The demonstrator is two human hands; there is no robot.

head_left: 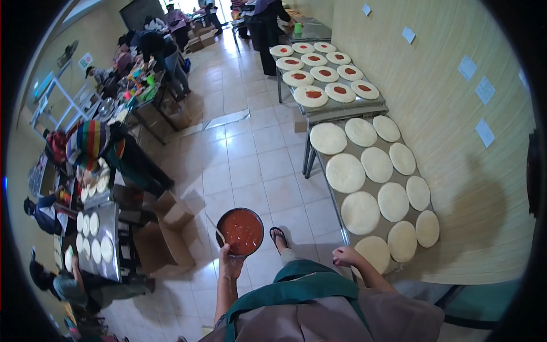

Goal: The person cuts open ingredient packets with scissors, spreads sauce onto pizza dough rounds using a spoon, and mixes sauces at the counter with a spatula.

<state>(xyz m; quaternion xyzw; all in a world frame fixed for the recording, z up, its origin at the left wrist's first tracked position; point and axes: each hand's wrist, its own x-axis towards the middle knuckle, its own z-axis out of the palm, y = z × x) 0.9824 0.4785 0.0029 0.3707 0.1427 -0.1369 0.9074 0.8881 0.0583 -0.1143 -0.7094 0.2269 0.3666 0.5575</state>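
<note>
My left hand [231, 263] holds a round dark-rimmed bowl [243, 231] of red sauce, with a spoon [215, 229] leaning over its left rim. My right hand [345, 257] is closed in a loose fist beside the near table's left edge, close to a plain dough round [372, 255]; anything inside the fingers is hidden. Rows of plain dough rounds [360, 212] lie on this metal table [335, 191]. Beyond it, a second table [345, 110] bears dough rounds with red sauce [311, 96] in their centres.
A wall [456, 114] with paper notes runs along the right. Open cardboard boxes [165, 239] stand on the tiled floor to the left. Several people work at tables on the left, and a person in dark clothes [265, 40] stands by the far table.
</note>
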